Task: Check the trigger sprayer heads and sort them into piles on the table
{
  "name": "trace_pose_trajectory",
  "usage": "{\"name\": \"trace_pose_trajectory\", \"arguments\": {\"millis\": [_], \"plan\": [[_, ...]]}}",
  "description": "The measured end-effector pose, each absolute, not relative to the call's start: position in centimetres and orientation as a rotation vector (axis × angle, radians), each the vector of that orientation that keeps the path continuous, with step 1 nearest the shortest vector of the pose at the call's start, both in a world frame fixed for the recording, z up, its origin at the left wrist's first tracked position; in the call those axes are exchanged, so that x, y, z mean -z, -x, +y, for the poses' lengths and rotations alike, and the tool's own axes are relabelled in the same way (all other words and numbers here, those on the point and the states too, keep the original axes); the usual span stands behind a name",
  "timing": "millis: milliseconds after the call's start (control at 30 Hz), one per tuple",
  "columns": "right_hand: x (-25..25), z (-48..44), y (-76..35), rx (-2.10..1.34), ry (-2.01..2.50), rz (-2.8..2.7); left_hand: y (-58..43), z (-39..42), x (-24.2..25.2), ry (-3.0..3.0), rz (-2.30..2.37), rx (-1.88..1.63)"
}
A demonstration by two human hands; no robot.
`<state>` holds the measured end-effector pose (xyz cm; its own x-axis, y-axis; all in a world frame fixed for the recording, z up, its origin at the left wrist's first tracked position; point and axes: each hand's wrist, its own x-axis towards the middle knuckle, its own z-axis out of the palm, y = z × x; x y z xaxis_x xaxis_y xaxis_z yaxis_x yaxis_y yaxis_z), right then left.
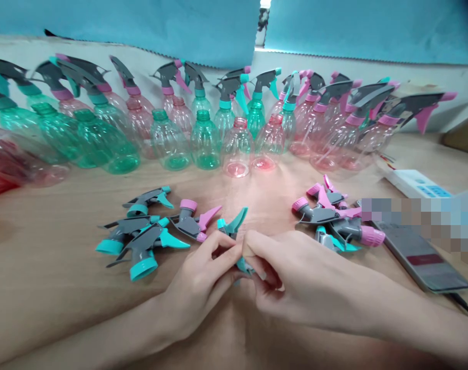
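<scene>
A grey and teal trigger sprayer head (237,222) is held between my hands near the middle of the table, its teal trigger pointing up and away. My left hand (197,280) is closed around the sprayer's body from the left. On the other side, my right hand (295,277) has its fingers curled in a pinch at the teal collar end; its fingertips and part of the collar are hidden. Left of my hands lie loose teal sprayer heads (143,254) and a pink-trimmed sprayer head (188,218). More sprayer heads (320,213), mostly pink, are heaped to the right.
Behind stand rows of green and pink clear bottles, some uncapped, like the green bottle (205,139) and pink bottle (237,146), others topped with sprayers. A phone (422,257) with a cable and a white power strip (414,182) lie right. Red plastic (2,169) sits far left.
</scene>
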<state>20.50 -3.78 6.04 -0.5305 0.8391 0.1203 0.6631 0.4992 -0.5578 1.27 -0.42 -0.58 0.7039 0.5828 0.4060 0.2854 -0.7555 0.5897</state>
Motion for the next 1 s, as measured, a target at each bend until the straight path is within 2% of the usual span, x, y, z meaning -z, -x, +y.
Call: {"name": "trace_pose_trajectory", "arguments": {"millis": [300,633,1000], "plan": [[-4.6,-3.6,-19.7,-0.368,1.158,-2.374,-1.3,-0.5,0.5,-2.395,0.722,-0.858],[-5.2,-2.8,-20.3,-0.384,1.286,-2.368,-1.0,-0.3,0.9,-2.420,0.801,-0.825],[-5.3,-2.5,-20.8,-0.495,1.234,-2.357,-1.0,-0.1,1.1,-2.408,0.812,-0.798]]}}
